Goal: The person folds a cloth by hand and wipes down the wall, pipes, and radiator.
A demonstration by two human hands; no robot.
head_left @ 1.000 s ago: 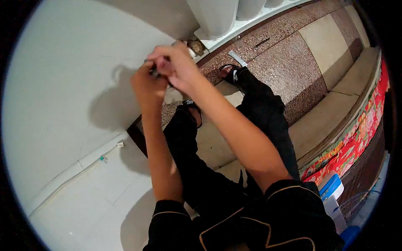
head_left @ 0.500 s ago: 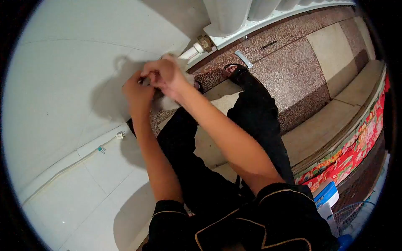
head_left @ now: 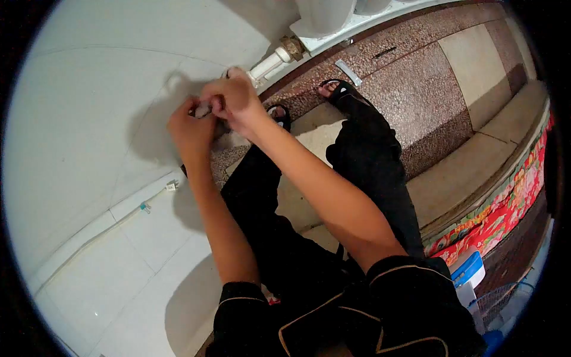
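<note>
My left hand (head_left: 191, 126) and my right hand (head_left: 235, 102) are raised close together in front of the white wall, at the upper left. Both have curled, closed fingers. Between them shows a small pale thing (head_left: 203, 110), pinched at the fingertips; its kind is too small and hidden to tell. Something whitish also hangs just under my right hand, mostly covered by it and by the wrist. The hands and a loop shape cast shadows on the wall.
A white pipe (head_left: 270, 64) with a brown fitting runs to the white radiator (head_left: 324, 18). A power cord's plug (head_left: 172, 186) lies by the wall at left. A small pale packet (head_left: 348, 72) lies on the speckled floor (head_left: 410, 95). Red floral cloth (head_left: 505, 211) hangs at right.
My hands stay together and have shifted slightly left, the left one a bit more. The pale thing between the fingers shows more clearly. The view has tilted slightly.
</note>
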